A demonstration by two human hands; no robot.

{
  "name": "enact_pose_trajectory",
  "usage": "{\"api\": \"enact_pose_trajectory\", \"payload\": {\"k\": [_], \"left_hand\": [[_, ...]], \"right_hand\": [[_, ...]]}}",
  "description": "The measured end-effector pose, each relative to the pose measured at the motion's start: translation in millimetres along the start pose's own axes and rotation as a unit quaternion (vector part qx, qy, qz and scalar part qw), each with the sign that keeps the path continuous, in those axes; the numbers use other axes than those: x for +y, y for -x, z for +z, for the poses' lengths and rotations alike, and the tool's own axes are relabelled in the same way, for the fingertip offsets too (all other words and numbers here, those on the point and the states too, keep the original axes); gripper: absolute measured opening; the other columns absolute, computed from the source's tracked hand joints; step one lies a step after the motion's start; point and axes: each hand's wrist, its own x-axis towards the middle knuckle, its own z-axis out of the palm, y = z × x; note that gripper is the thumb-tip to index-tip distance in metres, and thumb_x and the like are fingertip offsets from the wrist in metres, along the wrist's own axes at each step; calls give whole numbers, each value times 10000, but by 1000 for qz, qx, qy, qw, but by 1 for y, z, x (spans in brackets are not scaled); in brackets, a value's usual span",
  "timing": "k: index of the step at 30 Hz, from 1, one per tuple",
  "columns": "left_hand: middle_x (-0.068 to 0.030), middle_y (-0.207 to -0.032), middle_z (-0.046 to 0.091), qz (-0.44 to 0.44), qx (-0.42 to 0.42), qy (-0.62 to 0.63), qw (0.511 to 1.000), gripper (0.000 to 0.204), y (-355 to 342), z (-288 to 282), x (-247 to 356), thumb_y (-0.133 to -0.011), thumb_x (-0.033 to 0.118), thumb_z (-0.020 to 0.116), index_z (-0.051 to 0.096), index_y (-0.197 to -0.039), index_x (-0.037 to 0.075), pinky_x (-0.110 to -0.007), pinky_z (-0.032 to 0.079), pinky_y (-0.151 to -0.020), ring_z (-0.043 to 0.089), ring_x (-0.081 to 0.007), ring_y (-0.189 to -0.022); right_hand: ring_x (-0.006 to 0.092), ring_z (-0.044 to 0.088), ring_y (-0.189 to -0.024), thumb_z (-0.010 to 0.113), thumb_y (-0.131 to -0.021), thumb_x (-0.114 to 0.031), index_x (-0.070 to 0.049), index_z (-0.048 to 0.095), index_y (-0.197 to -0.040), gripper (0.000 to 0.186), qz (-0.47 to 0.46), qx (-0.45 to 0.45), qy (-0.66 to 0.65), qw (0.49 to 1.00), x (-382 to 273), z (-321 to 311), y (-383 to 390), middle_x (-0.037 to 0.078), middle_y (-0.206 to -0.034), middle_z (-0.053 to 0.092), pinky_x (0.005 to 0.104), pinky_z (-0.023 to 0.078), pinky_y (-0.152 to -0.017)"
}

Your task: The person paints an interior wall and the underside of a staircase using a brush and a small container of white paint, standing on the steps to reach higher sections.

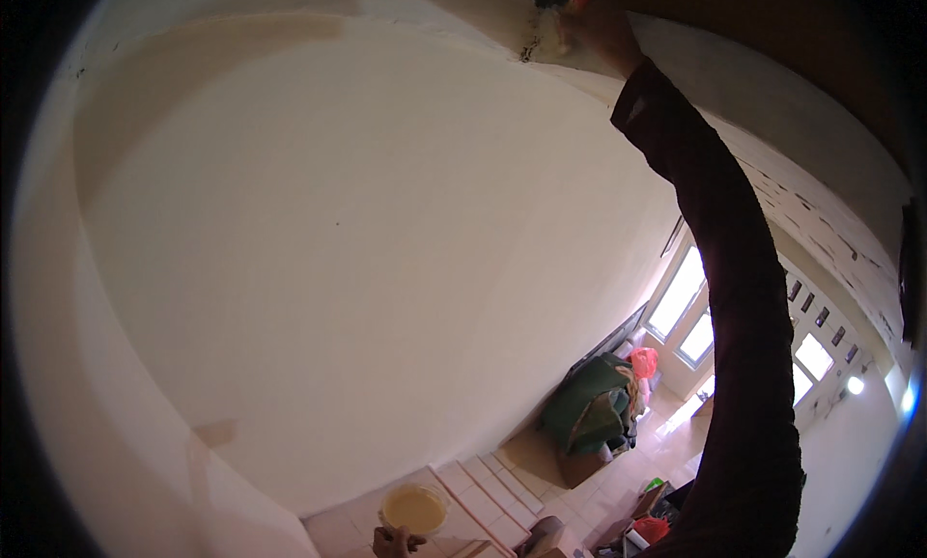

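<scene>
My right arm reaches up across the view, and my right hand (pixel 606 35) is at the top, close to where the wall meets the ceiling. Its fingers are closed around what looks like a paintbrush (pixel 552 35), with pale bristles against a dark, cracked patch of the edge; a reddish part shows above the hand. Low in the view, my left hand (pixel 394 541) grips the rim of a round, clear tub (pixel 446 512) with cream-coloured paint (pixel 413 506) in it. The paint matches the wall closely.
A broad cream wall (pixel 367 230) fills the middle. Tiled steps (pixel 488 490) lie far below. Beyond them a dark green covered heap (pixel 594 408) with a pink bag (pixel 643 362) stands by the wall, near bright windows (pixel 679 292). Peeling patches (pixel 806 206) mark the ceiling at right.
</scene>
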Motion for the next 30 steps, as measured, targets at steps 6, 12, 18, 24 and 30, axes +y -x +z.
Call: {"api": "enact_pose_trajectory", "payload": {"k": [6, 12, 18, 24, 30], "left_hand": [[-86, -609, 605, -10, 24, 2, 1000, 267, -2, -15, -6, -852, 227, 661, 469, -797, 49, -242, 411, -457, 511, -108, -499], [-87, -623, 614, -10, 31, -37, 999, 289, 3, -19, -4, -831, 247, 677, 478, -807, 39, -245, 410, -459, 503, -106, -497], [-86, -624, 615, 0, 23, -30, 999, 280, -3, -22, 9, -830, 240, 672, 480, -794, 39, -245, 403, -458, 502, -105, -497], [-82, -617, 604, 10, 7, -18, 1000, 274, -5, -15, 18, -828, 234, 672, 481, -793, 40, -249, 411, -474, 511, -111, -509], [-82, -620, 604, -12, 6, -22, 1000, 249, -10, -17, 19, -828, 207, 666, 480, -794, 46, -253, 415, -483, 513, -113, -512]], "right_hand": [[317, 553, -532, 602, -801, -240, -29, 633, -861, 221, 133, -22, 6, 991, 33, -2, -13, 135, -636, 583, 447, 436, -541], [312, 599, -687, 615, -799, -341, -88, 675, -837, 263, 222, 109, -195, 949, 19, 60, -1, 119, -720, 624, 403, 474, -669], [276, 628, -755, 638, -771, -337, -104, 696, -811, 244, 284, 40, -161, 944, 38, 35, 1, 104, -771, 651, 395, 492, -687], [271, 619, -711, 636, -775, -300, -97, 674, -848, 219, 252, 51, -143, 956, 85, -60, 11, 115, -768, 634, 387, 493, -641], [265, 609, -667, 635, -780, -263, -90, 652, -885, 204, 194, 56, -274, 940, 62, -56, 9, 126, -765, 616, 379, 494, -595]]}}
